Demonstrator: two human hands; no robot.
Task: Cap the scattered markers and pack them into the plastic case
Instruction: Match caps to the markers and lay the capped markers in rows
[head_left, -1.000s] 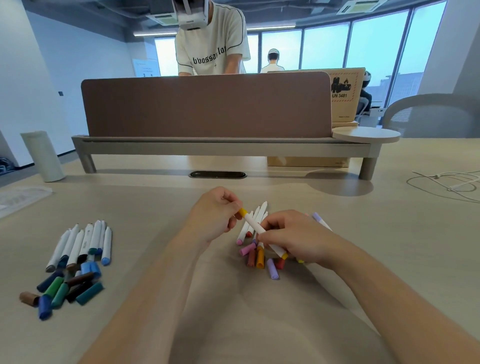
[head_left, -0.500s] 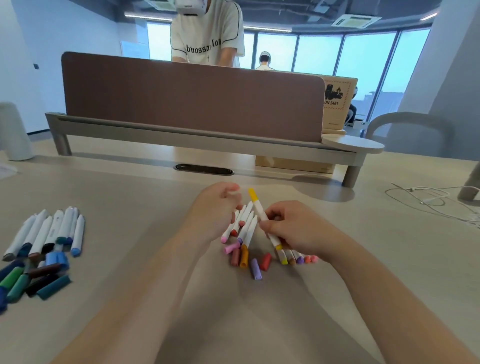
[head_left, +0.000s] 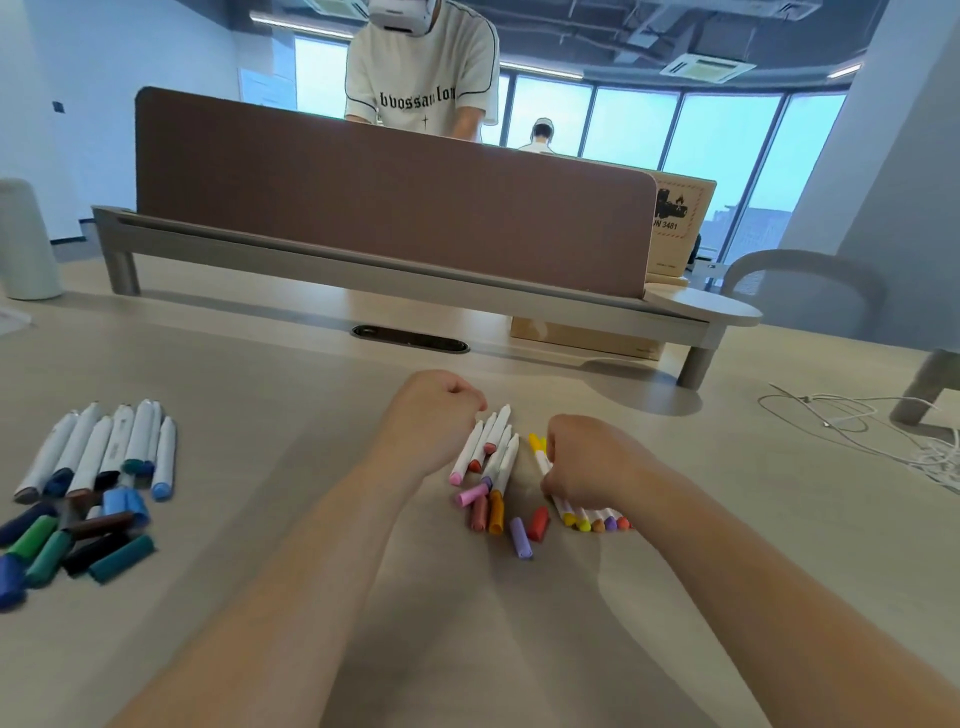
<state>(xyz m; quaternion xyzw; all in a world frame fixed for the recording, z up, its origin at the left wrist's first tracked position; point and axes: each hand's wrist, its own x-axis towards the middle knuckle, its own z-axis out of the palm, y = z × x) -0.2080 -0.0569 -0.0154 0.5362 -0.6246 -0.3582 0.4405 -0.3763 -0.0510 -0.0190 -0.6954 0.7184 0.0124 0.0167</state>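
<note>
Nearest on the table (head_left: 519, 649), between the two forearms, lie loose caps (head_left: 520, 538) in purple, red, orange, brown and pink. Just right of them a row of capped markers (head_left: 597, 521) shows its coloured ends from under the right hand (head_left: 587, 462), whose fingers are curled round a yellow marker (head_left: 537, 451); the marker's yellow end sticks out on the far side of the hand. Between the hands a bunch of white-barrelled markers (head_left: 491, 447) lies side by side. The left hand (head_left: 431, 415) is clenched in a fist beside them, with nothing seen in it. Well apart at the left edge lie blue and green markers (head_left: 104, 452), with dark caps (head_left: 93, 551) nearer. Farther off stand a brown divider (head_left: 389, 208), a cardboard box (head_left: 675, 223) and a person in a white shirt (head_left: 421, 78).
</note>
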